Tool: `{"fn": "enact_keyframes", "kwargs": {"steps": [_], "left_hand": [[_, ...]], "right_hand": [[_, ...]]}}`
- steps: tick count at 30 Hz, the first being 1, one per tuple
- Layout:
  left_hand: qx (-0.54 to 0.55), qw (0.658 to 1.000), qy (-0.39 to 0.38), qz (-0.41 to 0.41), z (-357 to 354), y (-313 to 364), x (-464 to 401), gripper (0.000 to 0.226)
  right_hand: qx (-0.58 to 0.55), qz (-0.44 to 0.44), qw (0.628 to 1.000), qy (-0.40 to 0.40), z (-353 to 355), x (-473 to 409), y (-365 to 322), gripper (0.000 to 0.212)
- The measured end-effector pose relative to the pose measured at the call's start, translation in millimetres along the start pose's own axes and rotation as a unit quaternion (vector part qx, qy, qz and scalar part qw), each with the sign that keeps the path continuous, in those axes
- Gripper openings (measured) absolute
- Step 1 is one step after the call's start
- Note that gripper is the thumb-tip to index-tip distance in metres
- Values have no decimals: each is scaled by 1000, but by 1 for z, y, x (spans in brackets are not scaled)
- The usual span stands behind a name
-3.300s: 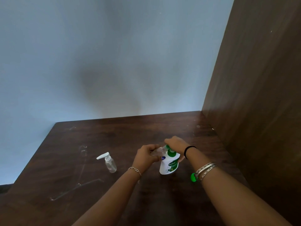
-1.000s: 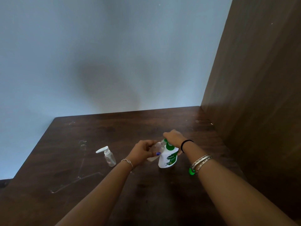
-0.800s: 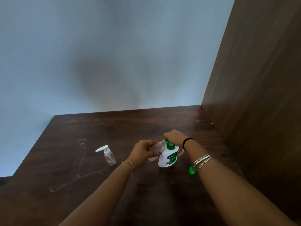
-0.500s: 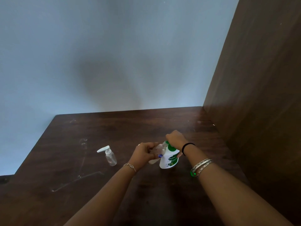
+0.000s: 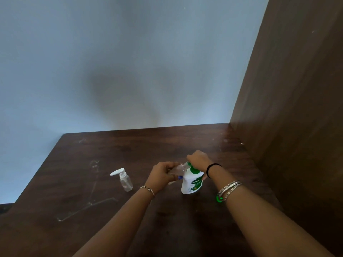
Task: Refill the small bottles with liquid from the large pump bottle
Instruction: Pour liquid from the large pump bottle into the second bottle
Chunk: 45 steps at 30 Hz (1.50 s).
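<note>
A large white pump bottle (image 5: pixel 192 184) with a green collar and label stands on the dark wooden table (image 5: pixel 167 145). My right hand (image 5: pixel 199 158) lies curled over its pump head. My left hand (image 5: pixel 161 174) grips a small clear bottle (image 5: pixel 176 172), tilted with its mouth at the pump's nozzle. A second small clear bottle (image 5: pixel 125 180) with a white pump top stands upright to the left, apart from both hands.
A brown wooden panel (image 5: pixel 289 108) rises along the table's right side. A pale wall (image 5: pixel 111 62) closes the back. A thin clear L-shaped strip (image 5: pixel 87 206) lies flat on the table at the left. A small green object (image 5: pixel 218 198) sits under my right wrist.
Both hands have stayed at the large pump bottle, with the small bottle held at the nozzle. Only the camera has shifted slightly.
</note>
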State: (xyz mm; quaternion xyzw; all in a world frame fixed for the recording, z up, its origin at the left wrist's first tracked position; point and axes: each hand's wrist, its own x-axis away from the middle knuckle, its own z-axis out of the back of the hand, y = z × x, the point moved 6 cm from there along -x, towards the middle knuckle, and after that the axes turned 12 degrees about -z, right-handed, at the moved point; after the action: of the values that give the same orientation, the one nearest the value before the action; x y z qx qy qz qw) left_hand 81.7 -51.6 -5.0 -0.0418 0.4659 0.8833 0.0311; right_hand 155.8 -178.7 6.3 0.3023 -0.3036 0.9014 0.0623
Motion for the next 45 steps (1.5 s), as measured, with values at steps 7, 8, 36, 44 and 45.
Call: {"fn": "enact_keyframes", "kwargs": {"steps": [7, 8, 36, 44, 45], "left_hand": [[-9, 1000, 5, -5, -1, 7, 0, 51], [-10, 1000, 7, -2, 0, 7, 1, 50], [-26, 1000, 3, 8, 4, 8, 0, 52], [-25, 1000, 0, 1, 1, 9, -2, 50], [-25, 1000, 2, 3, 1, 8, -2, 50]], "right_hand": [[7, 0, 1000, -9, 1, 1, 0, 20], [8, 4, 1000, 11, 1, 0, -1, 20], [24, 19, 999, 11, 2, 2, -2, 21], [13, 12, 1000, -8, 1, 2, 1, 19], [5, 16, 1000, 6, 0, 1, 1, 18]]}}
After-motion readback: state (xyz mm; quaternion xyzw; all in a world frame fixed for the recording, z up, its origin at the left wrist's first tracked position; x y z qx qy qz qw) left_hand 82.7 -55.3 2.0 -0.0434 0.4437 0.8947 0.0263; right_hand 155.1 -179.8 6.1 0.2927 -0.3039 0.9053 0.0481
